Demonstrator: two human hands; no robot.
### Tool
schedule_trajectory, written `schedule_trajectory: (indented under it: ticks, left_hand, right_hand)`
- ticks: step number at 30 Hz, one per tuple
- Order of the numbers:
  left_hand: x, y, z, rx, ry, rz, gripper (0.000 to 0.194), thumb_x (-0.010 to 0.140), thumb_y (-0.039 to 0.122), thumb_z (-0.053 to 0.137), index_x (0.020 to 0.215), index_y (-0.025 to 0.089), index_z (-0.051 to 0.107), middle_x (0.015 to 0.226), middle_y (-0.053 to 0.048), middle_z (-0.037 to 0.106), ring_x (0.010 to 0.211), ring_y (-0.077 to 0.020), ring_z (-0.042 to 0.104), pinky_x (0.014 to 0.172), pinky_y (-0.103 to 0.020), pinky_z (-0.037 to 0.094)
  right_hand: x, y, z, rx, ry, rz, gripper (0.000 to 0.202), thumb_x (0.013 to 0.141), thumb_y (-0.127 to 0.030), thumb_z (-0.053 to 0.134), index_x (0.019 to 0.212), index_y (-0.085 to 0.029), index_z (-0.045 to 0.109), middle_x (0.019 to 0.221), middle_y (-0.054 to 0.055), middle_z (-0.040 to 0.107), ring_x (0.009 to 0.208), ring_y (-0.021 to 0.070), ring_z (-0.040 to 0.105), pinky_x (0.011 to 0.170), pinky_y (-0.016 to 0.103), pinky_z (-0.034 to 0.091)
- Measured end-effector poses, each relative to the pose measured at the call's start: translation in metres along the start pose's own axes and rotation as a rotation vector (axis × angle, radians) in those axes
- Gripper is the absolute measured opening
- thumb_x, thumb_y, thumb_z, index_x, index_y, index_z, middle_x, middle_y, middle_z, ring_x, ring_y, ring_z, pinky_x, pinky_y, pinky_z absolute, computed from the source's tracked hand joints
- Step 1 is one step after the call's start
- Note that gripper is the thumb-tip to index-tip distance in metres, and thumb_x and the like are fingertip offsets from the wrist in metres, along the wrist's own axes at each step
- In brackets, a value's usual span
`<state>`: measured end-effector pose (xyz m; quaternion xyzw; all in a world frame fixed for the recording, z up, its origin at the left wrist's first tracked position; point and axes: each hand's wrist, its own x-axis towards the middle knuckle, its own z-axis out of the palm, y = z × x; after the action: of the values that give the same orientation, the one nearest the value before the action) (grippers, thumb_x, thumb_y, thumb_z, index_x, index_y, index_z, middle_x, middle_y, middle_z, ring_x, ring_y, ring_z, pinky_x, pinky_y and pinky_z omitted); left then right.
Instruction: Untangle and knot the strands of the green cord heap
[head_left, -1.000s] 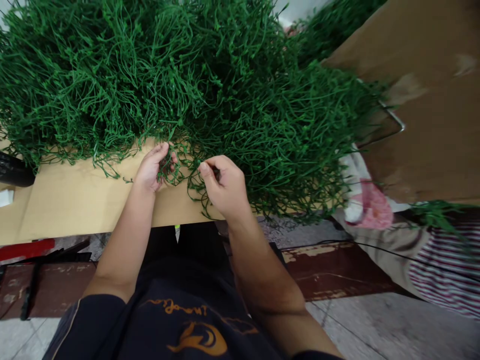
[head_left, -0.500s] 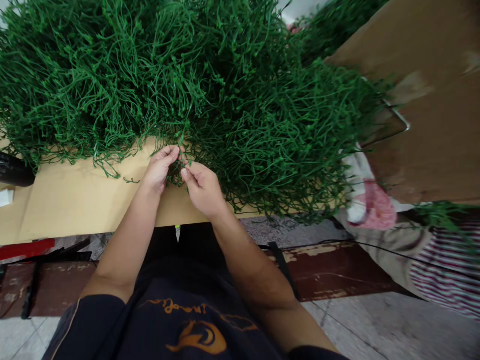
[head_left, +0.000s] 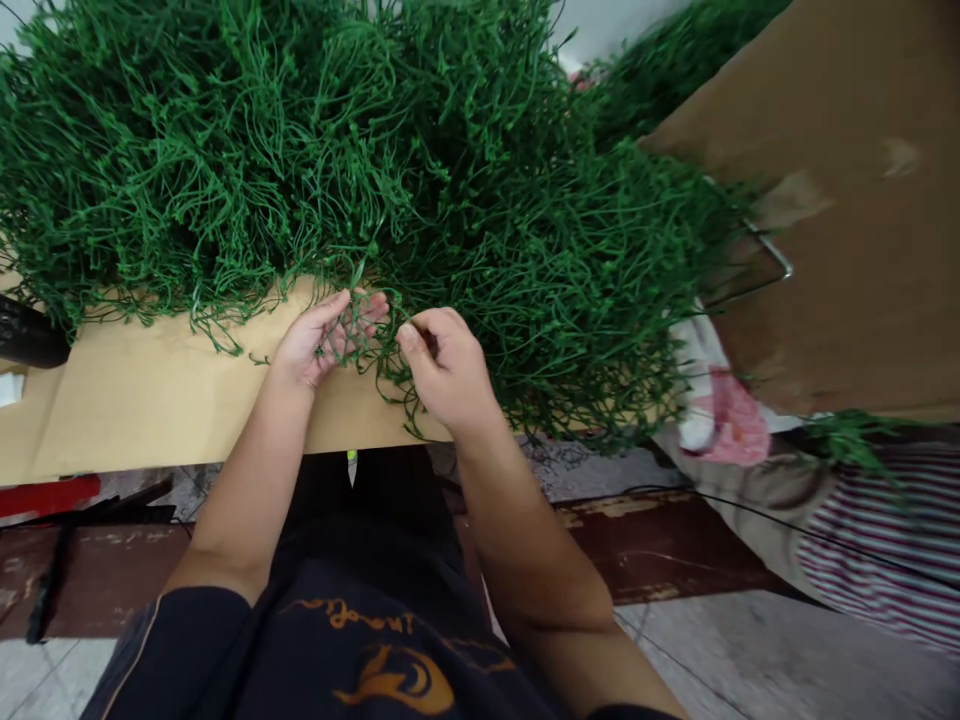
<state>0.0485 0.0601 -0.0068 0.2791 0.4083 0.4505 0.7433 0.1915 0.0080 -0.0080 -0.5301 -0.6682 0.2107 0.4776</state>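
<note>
A big heap of thin green plastic sprigs (head_left: pixel 420 170) covers the far part of a cardboard-covered table (head_left: pixel 150 390). My left hand (head_left: pixel 319 340) lies palm up at the heap's near edge, with a small green sprig (head_left: pixel 346 335) across its fingers. My right hand (head_left: pixel 446 370) is just to the right of it, thumb and fingers pinched on green strands that run toward the left hand. Both hands work at the same small tangle.
A large cardboard sheet (head_left: pixel 840 200) leans at the right, with a metal wire loop (head_left: pixel 765 255) at its edge. Pink and white cloth (head_left: pixel 720 410) and a striped fabric (head_left: pixel 885 560) lie at the right. A black object (head_left: pixel 26 335) sits at the left edge.
My right hand drew back to the right from the left hand, pulling strands with it. My left hand turned palm up and spread its fingers under the sprig.
</note>
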Motion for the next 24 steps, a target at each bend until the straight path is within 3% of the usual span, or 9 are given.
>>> schedule_trajectory:
  ticks: [5, 9, 13, 17, 20, 24]
  left_hand:
    - [0.002, -0.002, 0.002, -0.01, -0.059, -0.045, 0.021, 0.087, 0.019, 0.044, 0.094, 0.011, 0.062, 0.086, -0.009, 0.072, 0.083, -0.0158, 0.069, 0.062, -0.021, 0.054]
    - [0.004, -0.004, 0.001, -0.024, -0.011, -0.029, 0.019, 0.085, 0.017, 0.046, 0.092, 0.011, 0.063, 0.085, -0.007, 0.072, 0.078, -0.0142, 0.069, 0.064, -0.021, 0.055]
    - [0.003, -0.003, 0.006, -0.047, -0.041, -0.013, 0.019, 0.086, 0.02, 0.047, 0.094, 0.011, 0.061, 0.089, -0.008, 0.072, 0.087, -0.0163, 0.068, 0.078, -0.027, 0.055]
    - [0.003, -0.003, 0.007, -0.061, -0.063, -0.004, 0.021, 0.085, 0.031, 0.052, 0.091, 0.012, 0.059, 0.09, -0.007, 0.071, 0.095, -0.018, 0.067, 0.088, -0.032, 0.051]
    - [0.004, -0.005, 0.004, -0.048, -0.009, 0.033, 0.013, 0.085, 0.021, 0.051, 0.078, 0.012, 0.057, 0.079, -0.004, 0.07, 0.086, -0.0147, 0.068, 0.086, -0.03, 0.05]
    - [0.005, -0.014, 0.006, -0.038, 0.048, 0.084, 0.02, 0.083, 0.006, 0.046, 0.065, 0.012, 0.052, 0.062, 0.001, 0.064, 0.065, -0.0086, 0.066, 0.073, -0.023, 0.05]
  right_hand:
    - [0.003, 0.016, 0.03, 0.06, -0.103, 0.051, 0.026, 0.082, -0.045, 0.048, 0.079, -0.019, 0.048, 0.08, 0.006, 0.054, 0.077, 0.0163, 0.05, 0.073, 0.032, 0.043]
    - [0.008, 0.016, 0.043, 0.065, -0.077, 0.108, 0.022, 0.08, -0.04, 0.051, 0.076, -0.02, 0.043, 0.078, 0.004, 0.053, 0.071, 0.0145, 0.049, 0.068, 0.031, 0.043]
    - [0.012, 0.013, 0.041, 0.011, -0.122, 0.052, 0.016, 0.084, -0.028, 0.04, 0.07, -0.021, 0.037, 0.069, 0.001, 0.047, 0.064, 0.0129, 0.043, 0.063, 0.028, 0.037]
    - [0.007, 0.005, 0.039, -0.054, -0.189, -0.003, 0.023, 0.085, -0.028, 0.033, 0.064, -0.021, 0.027, 0.065, 0.001, 0.043, 0.061, 0.0129, 0.038, 0.06, 0.027, 0.031]
    - [0.002, -0.001, 0.036, -0.125, -0.255, -0.022, 0.023, 0.085, -0.027, 0.031, 0.064, -0.021, 0.025, 0.065, 0.002, 0.043, 0.062, 0.0141, 0.038, 0.06, 0.028, 0.029]
    - [-0.002, -0.002, 0.027, -0.169, -0.309, -0.017, 0.02, 0.084, -0.025, 0.031, 0.065, -0.021, 0.027, 0.067, 0.003, 0.046, 0.065, 0.0156, 0.042, 0.062, 0.028, 0.03]
